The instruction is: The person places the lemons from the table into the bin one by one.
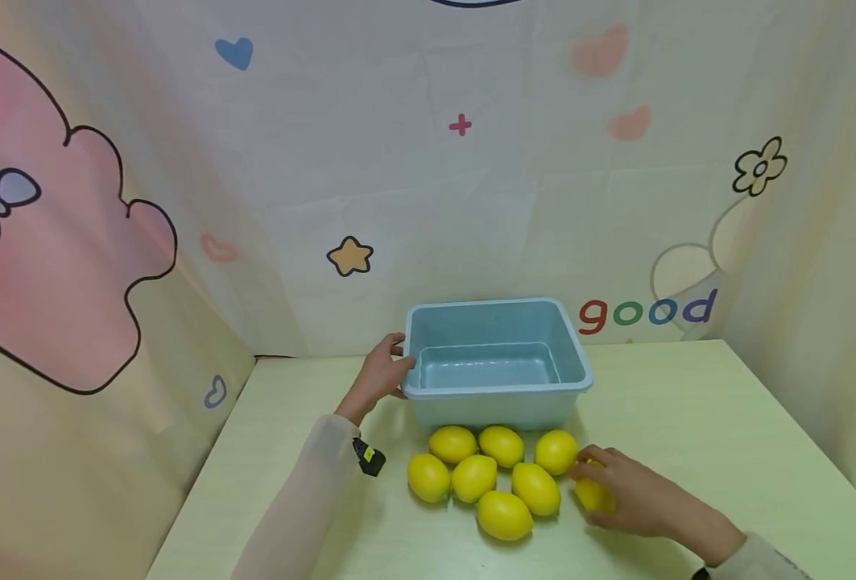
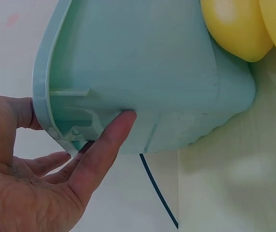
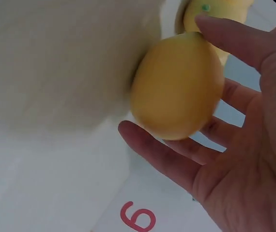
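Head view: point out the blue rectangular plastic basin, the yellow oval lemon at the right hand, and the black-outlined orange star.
Blue rectangular plastic basin [image 1: 496,410], head view, outer front wall.
Yellow oval lemon [image 1: 593,496], head view, uncovered side.
Black-outlined orange star [image 1: 350,257], head view, middle.

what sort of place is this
Probably a small staged work booth indoors: cartoon-printed cloth hangs behind and at both sides of a pale table, which bears a light blue basin and a group of yellow lemons.
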The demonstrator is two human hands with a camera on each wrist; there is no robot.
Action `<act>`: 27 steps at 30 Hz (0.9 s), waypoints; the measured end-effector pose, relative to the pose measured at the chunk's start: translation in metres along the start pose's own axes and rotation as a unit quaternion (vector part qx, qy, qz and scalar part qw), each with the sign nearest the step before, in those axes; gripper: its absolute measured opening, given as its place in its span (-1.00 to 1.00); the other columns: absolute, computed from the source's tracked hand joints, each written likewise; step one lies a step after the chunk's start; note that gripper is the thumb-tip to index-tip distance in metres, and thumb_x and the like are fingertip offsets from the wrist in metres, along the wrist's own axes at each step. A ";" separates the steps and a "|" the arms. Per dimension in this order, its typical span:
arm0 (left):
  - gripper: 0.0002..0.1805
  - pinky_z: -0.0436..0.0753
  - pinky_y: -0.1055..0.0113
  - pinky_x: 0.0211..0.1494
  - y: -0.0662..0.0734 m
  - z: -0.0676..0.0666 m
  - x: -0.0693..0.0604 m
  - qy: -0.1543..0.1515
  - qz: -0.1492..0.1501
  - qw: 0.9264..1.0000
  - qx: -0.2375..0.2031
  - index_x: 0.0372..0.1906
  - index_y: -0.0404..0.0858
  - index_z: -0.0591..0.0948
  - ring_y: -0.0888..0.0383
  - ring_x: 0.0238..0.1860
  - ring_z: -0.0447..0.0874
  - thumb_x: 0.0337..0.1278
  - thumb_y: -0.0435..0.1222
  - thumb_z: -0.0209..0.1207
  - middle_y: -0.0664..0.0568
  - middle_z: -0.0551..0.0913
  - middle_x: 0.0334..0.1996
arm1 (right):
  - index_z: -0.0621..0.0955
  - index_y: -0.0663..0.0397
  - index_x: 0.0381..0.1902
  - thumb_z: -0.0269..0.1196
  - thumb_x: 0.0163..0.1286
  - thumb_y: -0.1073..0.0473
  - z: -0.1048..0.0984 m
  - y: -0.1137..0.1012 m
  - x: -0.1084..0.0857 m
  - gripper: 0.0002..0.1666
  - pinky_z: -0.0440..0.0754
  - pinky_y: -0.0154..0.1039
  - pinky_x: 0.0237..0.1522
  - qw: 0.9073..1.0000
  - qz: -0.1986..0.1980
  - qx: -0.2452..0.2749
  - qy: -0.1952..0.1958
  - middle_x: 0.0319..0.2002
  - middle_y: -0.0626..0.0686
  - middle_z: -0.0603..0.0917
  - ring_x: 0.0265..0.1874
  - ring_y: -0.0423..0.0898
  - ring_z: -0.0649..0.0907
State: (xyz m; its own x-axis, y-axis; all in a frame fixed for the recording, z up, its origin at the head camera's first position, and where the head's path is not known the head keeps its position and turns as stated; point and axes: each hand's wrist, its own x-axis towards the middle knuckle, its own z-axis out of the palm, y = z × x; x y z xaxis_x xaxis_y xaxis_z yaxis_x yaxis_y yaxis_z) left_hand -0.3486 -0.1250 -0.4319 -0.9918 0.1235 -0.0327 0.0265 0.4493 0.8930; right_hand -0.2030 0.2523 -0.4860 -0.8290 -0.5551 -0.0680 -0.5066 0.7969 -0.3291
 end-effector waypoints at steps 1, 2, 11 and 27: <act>-0.34 0.76 0.12 -0.43 0.000 0.000 0.000 -0.001 0.000 1.000 -0.002 0.45 -0.22 0.23 -0.18 -0.02 0.66 0.28 -0.24 0.09 -0.27 0.44 0.25 | 0.63 -0.18 0.03 0.48 0.08 -0.08 0.002 0.000 0.000 -0.47 0.64 0.09 0.06 1.000 -0.001 0.001 -0.004 0.11 -0.03 0.53 0.01 0.01 0.54; -0.34 0.77 0.12 -0.43 0.000 0.000 0.000 -0.002 -0.001 1.000 -0.003 0.45 -0.22 0.23 -0.18 -0.02 0.66 0.28 -0.23 0.08 -0.27 0.44 0.25 | 0.63 -0.19 0.00 0.48 0.07 -0.08 0.004 0.000 -0.001 -0.49 0.65 0.07 0.05 1.000 -0.004 0.001 -0.006 0.09 -0.04 0.53 -0.01 0.00 0.54; -0.33 0.77 0.10 -0.43 0.000 0.000 0.000 -0.005 -0.011 1.000 -0.015 0.47 -0.19 0.22 -0.20 0.01 0.66 0.27 -0.23 0.07 -0.26 0.45 0.26 | 0.57 -0.33 -0.14 0.48 0.04 -0.10 0.012 0.000 -0.001 -0.58 0.62 -0.18 -0.12 0.999 -0.027 -0.021 -0.013 -0.07 -0.20 0.49 -0.13 -0.16 0.45; -0.33 0.77 0.03 -0.37 0.000 -0.001 0.000 -0.009 -0.010 1.000 -0.010 0.47 -0.17 0.22 -0.24 0.05 0.64 0.28 -0.22 0.08 -0.27 0.44 0.26 | 0.58 -0.29 -0.22 0.46 0.02 -0.04 -0.006 -0.004 0.006 -0.65 0.51 -0.32 -0.32 0.997 -0.048 -0.051 -0.012 -0.21 -0.29 0.47 -0.29 -0.27 0.40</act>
State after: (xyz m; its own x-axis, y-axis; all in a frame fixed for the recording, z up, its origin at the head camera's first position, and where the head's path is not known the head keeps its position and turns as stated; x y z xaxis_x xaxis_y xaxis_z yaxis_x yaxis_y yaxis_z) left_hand -0.3487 -0.1254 -0.4313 -0.9898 0.1301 -0.0575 0.0048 0.4343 0.9007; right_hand -0.2071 0.2473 -0.4792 -0.7700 -0.6348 -0.0645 -0.6061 0.7593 -0.2369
